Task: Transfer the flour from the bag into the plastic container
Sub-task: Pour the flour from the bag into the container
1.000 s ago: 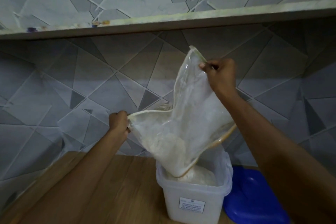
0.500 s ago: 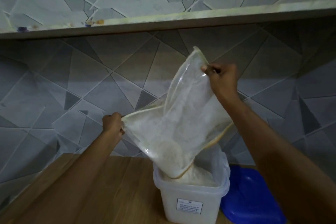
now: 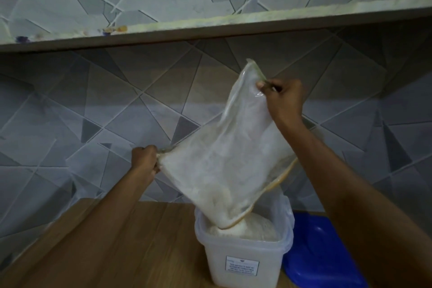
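A: Where does the pour stand?

B: The bag (image 3: 224,161) hangs upended over the plastic container (image 3: 243,257), its lowest corner dipped inside the rim and touching the mound of flour (image 3: 254,229) already heaped there. I judge most of it is across; what clings inside the film is a thin dusting, with a denser pocket near the low corner.

A: And the hands?

B: The right hand (image 3: 282,100) pinches the top corner, fingers curled tight on the plastic, held high. The left hand (image 3: 145,159) grips the side corner lower down, out to the left, fist closed on the film.

A: So how should this be finished cleanly?

B: Keep the mouth inside the rim — lift it clear and flour would likely fall on the wooden counter (image 3: 131,245). Raise the left corner toward the right one's height so the bag hangs straighter and the pocket slides down. Small shakes, not big ones, or dust puffs out.

A: Anything else nearby?

B: A blue lid (image 3: 322,255) lies just beside the container on its right — ready, I'd guess, for closing once the bag is empty
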